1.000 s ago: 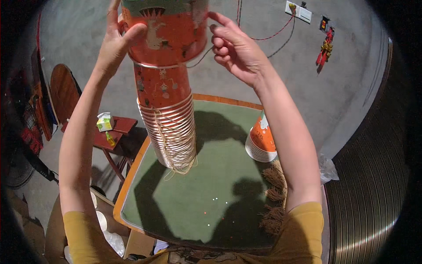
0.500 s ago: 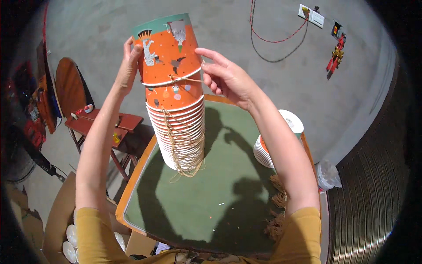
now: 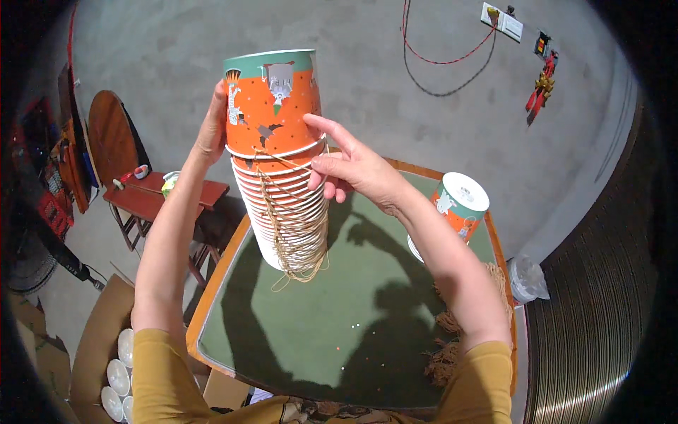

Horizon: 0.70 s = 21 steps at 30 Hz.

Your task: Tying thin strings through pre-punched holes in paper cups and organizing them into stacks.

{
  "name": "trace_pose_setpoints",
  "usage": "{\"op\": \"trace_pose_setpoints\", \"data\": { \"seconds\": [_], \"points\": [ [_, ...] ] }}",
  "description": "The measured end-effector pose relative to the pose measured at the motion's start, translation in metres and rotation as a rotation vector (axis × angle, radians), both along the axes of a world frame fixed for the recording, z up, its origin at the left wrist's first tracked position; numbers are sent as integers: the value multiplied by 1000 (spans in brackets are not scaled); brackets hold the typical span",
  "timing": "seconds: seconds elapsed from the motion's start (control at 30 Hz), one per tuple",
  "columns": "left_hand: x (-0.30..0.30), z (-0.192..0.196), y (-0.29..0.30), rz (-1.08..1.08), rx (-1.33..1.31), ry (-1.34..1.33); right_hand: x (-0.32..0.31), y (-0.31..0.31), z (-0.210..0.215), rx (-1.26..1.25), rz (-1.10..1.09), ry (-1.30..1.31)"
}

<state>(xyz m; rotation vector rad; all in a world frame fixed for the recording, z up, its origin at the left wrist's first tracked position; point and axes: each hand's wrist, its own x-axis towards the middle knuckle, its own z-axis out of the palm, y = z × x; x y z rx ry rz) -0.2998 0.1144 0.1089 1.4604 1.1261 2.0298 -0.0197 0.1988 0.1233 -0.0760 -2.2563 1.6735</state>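
My left hand (image 3: 212, 127) is closed on the left side of an orange and green paper bucket (image 3: 272, 106), printed with cartoon figures. The bucket is upside down, fitted over the top of a tall stack of upturned paper buckets (image 3: 258, 233) with white rims. From a hole near its rim a thin tan cord (image 3: 282, 160) runs to my right hand (image 3: 353, 166). That hand's index finger touches the bucket's front right, while the thumb and other fingers close around the cord. More tan cords (image 3: 296, 258) hang in loops down the stack's front.
A green-topped table (image 3: 318, 318) with a wooden edge carries the stack. Another upturned bucket (image 3: 462, 201) stands at its right, partly behind my forearm, near bundles of tan cord (image 3: 445, 360). A red bench (image 3: 201, 192) and a box of clear domed pieces (image 3: 116, 378) are at left.
The top bucket has come down further over the stack, leaving less of the bucket below it showing. Both hands lowered with it.
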Motion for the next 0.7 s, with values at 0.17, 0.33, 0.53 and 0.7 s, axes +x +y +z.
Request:
{"op": "trace_pose_setpoints", "data": {
  "seconds": [0.17, 0.33, 0.53, 0.7],
  "points": [
    [13, -9, -6, 23, 1, -31, 0, 3, -12, -38, 18, 6],
    [12, -23, 2, -22, 18, -82, 14, 2, -24, -281, 92, -38],
    [-4, -47, -16, 249, 161, 65, 60, 25, -66, -27, -229, 22],
    [43, -108, -57, 666, 376, -31, 165, 83, -72, 1315, -1167, -120]
  ]
}}
